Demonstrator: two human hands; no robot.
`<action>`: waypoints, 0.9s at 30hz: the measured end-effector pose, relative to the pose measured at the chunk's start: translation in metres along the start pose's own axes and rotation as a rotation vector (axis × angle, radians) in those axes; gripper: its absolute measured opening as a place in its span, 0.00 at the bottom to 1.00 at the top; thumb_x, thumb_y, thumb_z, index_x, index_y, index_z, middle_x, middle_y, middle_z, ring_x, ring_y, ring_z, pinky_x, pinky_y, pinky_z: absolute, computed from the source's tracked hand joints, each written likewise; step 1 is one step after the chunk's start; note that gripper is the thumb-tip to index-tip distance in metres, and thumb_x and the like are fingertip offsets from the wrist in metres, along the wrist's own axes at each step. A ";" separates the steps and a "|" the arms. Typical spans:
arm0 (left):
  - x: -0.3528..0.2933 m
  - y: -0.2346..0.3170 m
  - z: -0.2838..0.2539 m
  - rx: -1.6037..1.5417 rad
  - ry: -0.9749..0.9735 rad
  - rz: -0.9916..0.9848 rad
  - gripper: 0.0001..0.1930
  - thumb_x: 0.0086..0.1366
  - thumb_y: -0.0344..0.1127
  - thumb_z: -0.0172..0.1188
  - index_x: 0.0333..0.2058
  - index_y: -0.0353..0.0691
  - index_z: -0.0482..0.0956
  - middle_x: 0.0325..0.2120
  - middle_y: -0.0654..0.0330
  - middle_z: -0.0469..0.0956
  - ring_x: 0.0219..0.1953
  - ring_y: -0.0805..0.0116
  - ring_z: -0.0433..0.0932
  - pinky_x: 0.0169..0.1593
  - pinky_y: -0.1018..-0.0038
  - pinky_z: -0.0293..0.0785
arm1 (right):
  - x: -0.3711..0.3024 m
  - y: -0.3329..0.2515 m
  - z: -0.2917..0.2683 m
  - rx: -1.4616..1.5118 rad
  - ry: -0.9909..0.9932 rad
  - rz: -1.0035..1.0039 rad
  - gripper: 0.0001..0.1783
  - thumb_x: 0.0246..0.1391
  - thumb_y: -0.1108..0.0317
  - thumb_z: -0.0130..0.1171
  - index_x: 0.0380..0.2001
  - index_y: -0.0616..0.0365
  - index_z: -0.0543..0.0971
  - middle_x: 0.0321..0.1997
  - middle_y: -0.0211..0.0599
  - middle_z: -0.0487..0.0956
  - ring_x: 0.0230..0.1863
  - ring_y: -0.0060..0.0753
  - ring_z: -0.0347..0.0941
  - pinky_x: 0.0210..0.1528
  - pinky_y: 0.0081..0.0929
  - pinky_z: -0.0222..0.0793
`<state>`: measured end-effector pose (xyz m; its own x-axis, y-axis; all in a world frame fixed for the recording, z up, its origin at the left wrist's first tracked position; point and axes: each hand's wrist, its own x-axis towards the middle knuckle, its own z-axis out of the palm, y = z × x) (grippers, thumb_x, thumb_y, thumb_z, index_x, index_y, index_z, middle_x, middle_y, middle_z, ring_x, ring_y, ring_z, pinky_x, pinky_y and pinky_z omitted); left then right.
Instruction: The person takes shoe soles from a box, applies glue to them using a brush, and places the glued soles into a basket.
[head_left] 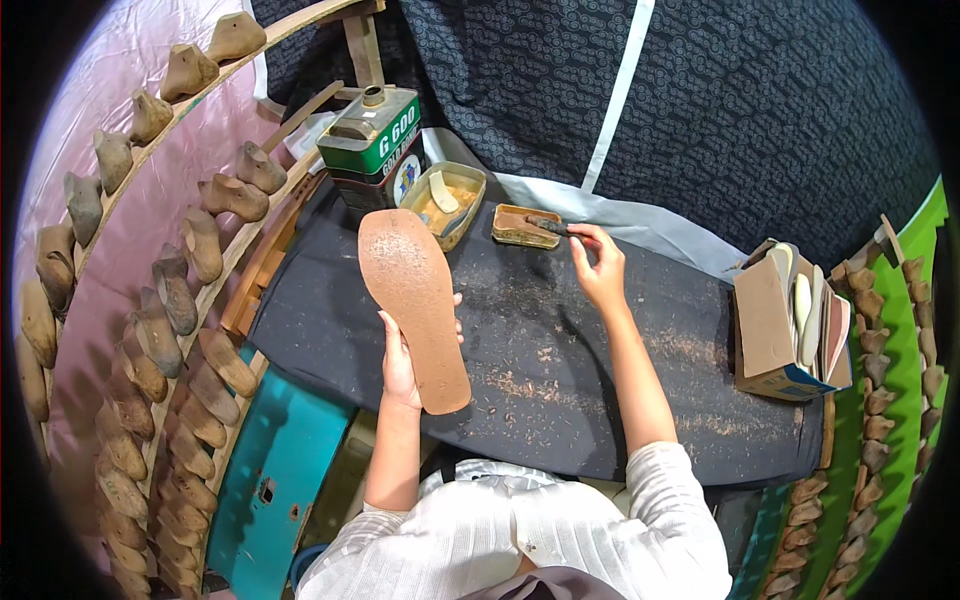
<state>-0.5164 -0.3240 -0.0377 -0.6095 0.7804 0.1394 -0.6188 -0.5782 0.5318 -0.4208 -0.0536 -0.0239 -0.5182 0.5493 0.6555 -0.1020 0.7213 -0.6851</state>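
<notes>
My left hand (402,365) is closed round the edge of a brown shoe sole (412,290), holding it upright above the table with its broad face showing. Part of that face looks glossy near the wider end. My right hand (600,265) pinches the dark handle of a brush (549,226). The brush tip reaches into a small rectangular tray (525,240) of brownish glue; its bristles are hard to make out. Left of this tray stands a larger plastic tub (470,190) with a pale piece and a greyish tool inside.
A green and black metal can (372,145) stands at the back left of the dark-covered table (640,390). Shavings lie scattered over the cloth. At the right edge, a cardboard box (775,330) holds several soles. Wooden shoe lasts (170,290) line racks on both sides.
</notes>
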 end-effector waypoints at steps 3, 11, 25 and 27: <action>-0.004 0.002 0.000 -0.034 0.052 -0.010 0.37 0.66 0.64 0.30 0.59 0.38 0.58 0.51 0.47 0.68 0.37 0.62 0.74 0.40 0.70 0.77 | 0.009 0.026 0.020 -0.034 -0.062 -0.036 0.09 0.51 0.74 0.55 0.37 0.61 0.76 0.38 0.40 0.78 0.39 0.32 0.77 0.42 0.25 0.72; -0.011 0.007 -0.006 0.072 0.050 0.012 0.38 0.65 0.65 0.27 0.57 0.37 0.61 0.49 0.49 0.71 0.39 0.65 0.76 0.42 0.71 0.77 | 0.002 0.057 0.037 -0.070 -0.123 0.071 0.10 0.51 0.73 0.55 0.39 0.60 0.76 0.39 0.40 0.78 0.37 0.32 0.77 0.43 0.26 0.72; -0.026 -0.010 0.008 0.192 0.192 0.006 0.33 0.66 0.62 0.33 0.54 0.39 0.64 0.40 0.53 0.76 0.37 0.59 0.79 0.37 0.68 0.79 | -0.045 -0.082 0.040 0.453 -0.315 0.305 0.18 0.52 0.66 0.60 0.47 0.58 0.74 0.43 0.36 0.77 0.45 0.26 0.73 0.49 0.24 0.68; -0.033 -0.012 0.013 0.220 0.242 0.027 0.33 0.65 0.62 0.34 0.53 0.39 0.65 0.39 0.53 0.76 0.35 0.60 0.79 0.34 0.68 0.79 | -0.055 -0.102 0.042 0.724 -0.482 0.419 0.20 0.54 0.66 0.60 0.49 0.61 0.73 0.43 0.36 0.77 0.46 0.23 0.72 0.49 0.23 0.68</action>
<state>-0.4829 -0.3398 -0.0378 -0.7405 0.6713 -0.0331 -0.4955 -0.5119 0.7017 -0.4175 -0.1748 -0.0030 -0.9081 0.3544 0.2232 -0.2449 -0.0171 -0.9694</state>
